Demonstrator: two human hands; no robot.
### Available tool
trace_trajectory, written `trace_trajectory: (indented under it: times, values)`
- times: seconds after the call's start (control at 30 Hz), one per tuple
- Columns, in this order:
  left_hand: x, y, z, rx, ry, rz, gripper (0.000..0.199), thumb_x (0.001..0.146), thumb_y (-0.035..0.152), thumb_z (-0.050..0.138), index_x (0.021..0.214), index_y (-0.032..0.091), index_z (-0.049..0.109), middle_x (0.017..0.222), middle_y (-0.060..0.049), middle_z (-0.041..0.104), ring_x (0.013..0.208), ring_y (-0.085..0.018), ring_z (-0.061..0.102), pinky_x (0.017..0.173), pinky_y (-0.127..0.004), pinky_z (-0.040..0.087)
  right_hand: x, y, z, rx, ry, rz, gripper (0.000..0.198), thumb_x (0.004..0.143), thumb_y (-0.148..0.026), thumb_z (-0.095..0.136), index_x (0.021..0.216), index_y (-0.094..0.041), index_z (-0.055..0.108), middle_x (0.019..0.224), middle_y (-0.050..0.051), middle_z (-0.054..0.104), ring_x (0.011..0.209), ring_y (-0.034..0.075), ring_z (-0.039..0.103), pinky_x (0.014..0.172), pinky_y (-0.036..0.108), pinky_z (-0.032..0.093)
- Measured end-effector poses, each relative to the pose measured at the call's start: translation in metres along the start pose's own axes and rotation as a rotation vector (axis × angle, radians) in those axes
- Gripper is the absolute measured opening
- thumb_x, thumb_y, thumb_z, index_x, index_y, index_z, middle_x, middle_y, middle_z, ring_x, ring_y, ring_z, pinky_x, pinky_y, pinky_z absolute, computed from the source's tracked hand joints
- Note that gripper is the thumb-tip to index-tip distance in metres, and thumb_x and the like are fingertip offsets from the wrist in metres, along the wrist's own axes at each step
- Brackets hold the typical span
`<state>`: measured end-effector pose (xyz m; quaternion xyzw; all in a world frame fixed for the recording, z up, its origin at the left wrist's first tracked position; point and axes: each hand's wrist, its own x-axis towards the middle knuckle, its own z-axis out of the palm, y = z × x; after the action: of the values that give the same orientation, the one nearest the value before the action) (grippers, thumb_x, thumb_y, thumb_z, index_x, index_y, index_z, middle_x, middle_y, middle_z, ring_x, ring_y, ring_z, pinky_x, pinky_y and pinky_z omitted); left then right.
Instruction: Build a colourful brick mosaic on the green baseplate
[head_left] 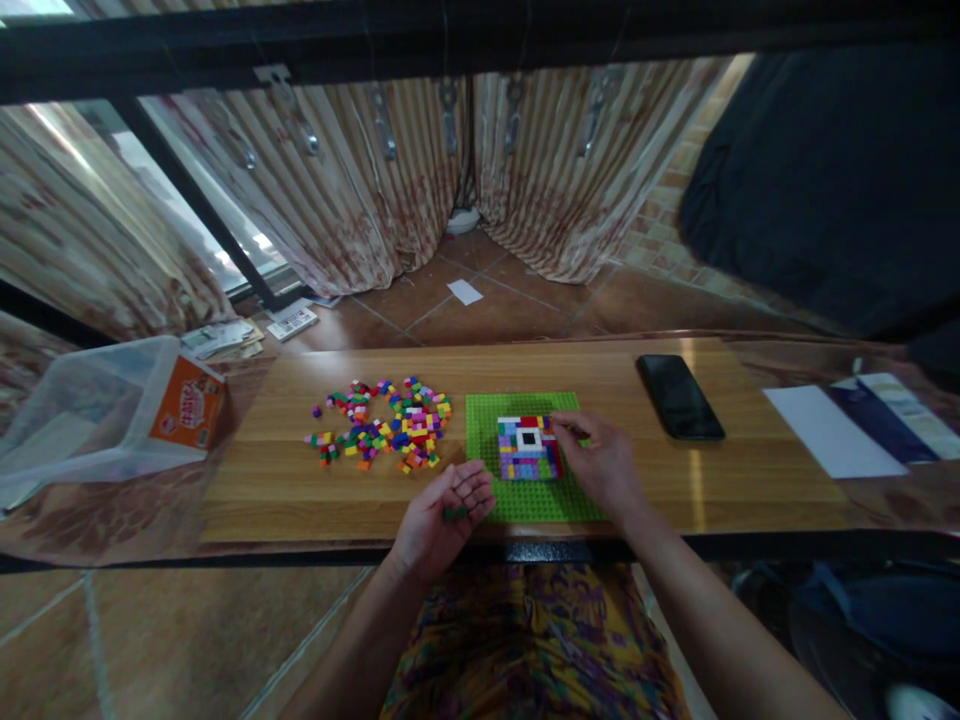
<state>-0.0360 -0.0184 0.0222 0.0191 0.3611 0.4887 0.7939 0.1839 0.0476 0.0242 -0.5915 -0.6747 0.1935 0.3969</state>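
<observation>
A green baseplate (486, 420) lies on the wooden table with a square patch of small coloured bricks (528, 448) built on it, a black brick at its middle. My right hand (600, 462) rests on the plate, its fingertips pinched at the patch's upper right corner. Whether a brick sits between those fingers is too small to tell. My left hand (444, 510) is cupped palm up at the plate's lower left corner, holding green bricks (454, 513) in the palm. A pile of loose coloured bricks (386, 422) lies left of the plate.
A black phone (679, 396) lies right of the plate. White paper (832, 432) and dark booklets (896, 412) sit at the far right. A clear plastic bin (90, 410) with an orange label stands at the left. Curtains and a tiled floor lie beyond the table.
</observation>
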Motion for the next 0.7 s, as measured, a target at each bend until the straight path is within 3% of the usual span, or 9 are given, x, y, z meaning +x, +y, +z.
trace_trajectory:
  times: [0.17, 0.33, 0.7]
  values:
    - [0.000, 0.000, 0.001, 0.005, 0.006, 0.005, 0.029, 0.095, 0.027, 0.045, 0.099, 0.008, 0.067, 0.085, -0.010, 0.071, 0.074, -0.014, 0.067, 0.078, -0.029, 0.055, 0.002, 0.006, 0.006, 0.176, 0.069, 0.150, 0.033, 0.083, -0.040, 0.054, 0.100, -0.016, 0.069, 0.091, 0.009, 0.073, 0.079, 0.021, 0.067, 0.076, 0.037, 0.053]
    - [-0.001, 0.000, 0.002, 0.009, -0.001, 0.010, 0.029, 0.095, 0.026, 0.044, 0.099, 0.008, 0.066, 0.086, -0.009, 0.070, 0.074, -0.013, 0.066, 0.077, -0.028, 0.055, 0.010, 0.007, 0.018, 0.198, 0.043, 0.236, 0.041, 0.081, -0.045, 0.056, 0.104, -0.014, 0.069, 0.092, 0.010, 0.072, 0.078, 0.021, 0.065, 0.074, 0.037, 0.052]
    - [-0.001, 0.000, 0.001, 0.001, -0.004, -0.003, 0.026, 0.093, 0.026, 0.048, 0.099, 0.009, 0.067, 0.087, -0.009, 0.070, 0.075, -0.014, 0.066, 0.079, -0.028, 0.055, 0.009, 0.013, 0.037, 0.386, 0.044, 0.323, 0.031, 0.077, -0.044, 0.062, 0.084, -0.016, 0.073, 0.085, 0.006, 0.073, 0.078, 0.021, 0.066, 0.073, 0.034, 0.051]
